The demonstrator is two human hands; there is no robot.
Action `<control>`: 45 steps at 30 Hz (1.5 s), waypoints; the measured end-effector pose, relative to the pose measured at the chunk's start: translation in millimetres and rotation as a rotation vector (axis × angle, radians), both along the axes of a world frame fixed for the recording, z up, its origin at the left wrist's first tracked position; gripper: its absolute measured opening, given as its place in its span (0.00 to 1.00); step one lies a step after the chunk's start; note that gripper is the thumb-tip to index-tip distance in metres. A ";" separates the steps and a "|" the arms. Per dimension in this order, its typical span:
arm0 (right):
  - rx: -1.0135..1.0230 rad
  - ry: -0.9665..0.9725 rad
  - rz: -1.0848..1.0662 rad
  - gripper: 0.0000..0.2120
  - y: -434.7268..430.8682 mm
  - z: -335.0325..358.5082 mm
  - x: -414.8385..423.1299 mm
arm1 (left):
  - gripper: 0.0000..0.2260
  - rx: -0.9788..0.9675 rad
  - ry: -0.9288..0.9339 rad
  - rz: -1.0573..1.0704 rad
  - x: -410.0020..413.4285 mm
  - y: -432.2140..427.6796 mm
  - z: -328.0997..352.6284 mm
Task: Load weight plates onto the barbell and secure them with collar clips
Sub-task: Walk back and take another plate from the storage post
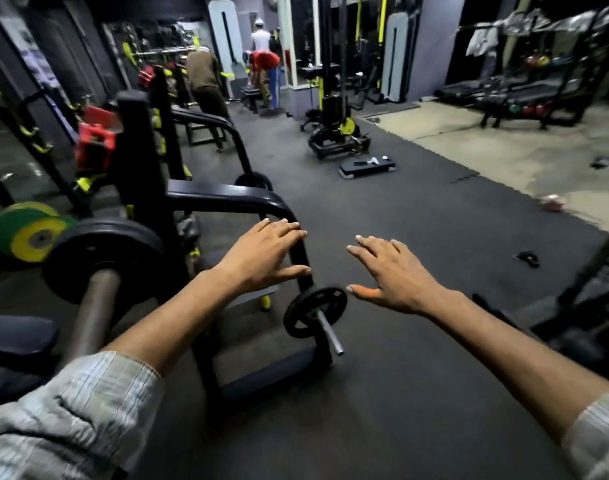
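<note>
At lower left, the barbell [91,317] points its bare sleeve toward the camera, with one black plate [102,251] seated on it. No collar clip shows on the sleeve outside that plate, and I see none anywhere else in view. The bar's far end is hidden.

Just right of centre, a small plate [313,311] hangs on a peg [329,336] low on the rack [261,202], apart from the bar.

Both hands hover above it, palms down and holding nothing. The left hand [261,252] has straight, spread fingers over the rack's bent tube. Whether it touches the tube cannot be told. The right hand [396,271] is also spread flat, and its thumb appears just beside the small plate's upper rim, though contact is not clear.

Farther left sit a green-and-yellow plate [29,233] and, higher up, red plates [95,147]. A bench pad [15,337] edges in at the lower left, and a dark mat [400,209] covers the floor. People [261,64] exercise at the back.

By my reading, the task is in its early part. One plate is on this end, the small one looks like the next candidate to lift off its peg and slide on, and the clipping has yet to be done.
</note>
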State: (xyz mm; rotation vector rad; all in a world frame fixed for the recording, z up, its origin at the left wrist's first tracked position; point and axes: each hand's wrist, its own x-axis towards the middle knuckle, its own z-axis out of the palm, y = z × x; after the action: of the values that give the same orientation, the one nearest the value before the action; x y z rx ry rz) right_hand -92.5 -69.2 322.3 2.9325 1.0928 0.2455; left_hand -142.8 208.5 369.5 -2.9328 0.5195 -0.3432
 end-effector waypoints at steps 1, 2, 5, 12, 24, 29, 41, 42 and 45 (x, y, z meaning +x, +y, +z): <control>-0.019 0.015 -0.015 0.43 -22.8 -7.0 6.6 | 0.37 -0.026 0.015 -0.009 8.7 -23.2 -10.6; -0.028 0.026 -0.028 0.43 -41.0 -13.4 12.1 | 0.38 -0.057 0.033 -0.010 15.1 -41.1 -20.6; -0.029 0.086 -0.082 0.43 -100.0 -30.1 34.4 | 0.37 -0.142 0.108 -0.029 42.9 -94.7 -49.9; 0.032 0.184 -0.185 0.42 -188.7 -66.6 112.5 | 0.36 -0.255 0.188 -0.059 130.8 -172.0 -104.5; -0.033 0.344 -0.250 0.40 -238.6 -117.5 360.8 | 0.36 -0.354 0.314 -0.045 396.1 -234.4 -195.9; -0.027 0.390 -0.211 0.40 -240.4 -124.6 478.5 | 0.36 -0.349 0.344 0.000 505.8 -236.7 -199.7; -0.066 0.485 -0.004 0.40 -220.0 -171.6 821.4 | 0.36 -0.337 0.453 0.240 790.3 -227.2 -237.5; -0.077 0.490 0.017 0.39 -216.5 -170.1 844.8 | 0.36 -0.344 0.449 0.260 808.1 -225.4 -235.4; -0.100 0.496 0.082 0.39 -195.4 -164.4 932.1 | 0.35 -0.392 0.412 0.324 875.1 -211.2 -230.5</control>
State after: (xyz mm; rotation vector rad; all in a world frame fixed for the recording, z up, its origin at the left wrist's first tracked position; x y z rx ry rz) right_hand 839.6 -264.7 157.9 2.9324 1.2224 -0.5500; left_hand 732.3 -2.7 139.0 -3.4082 0.0036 0.2327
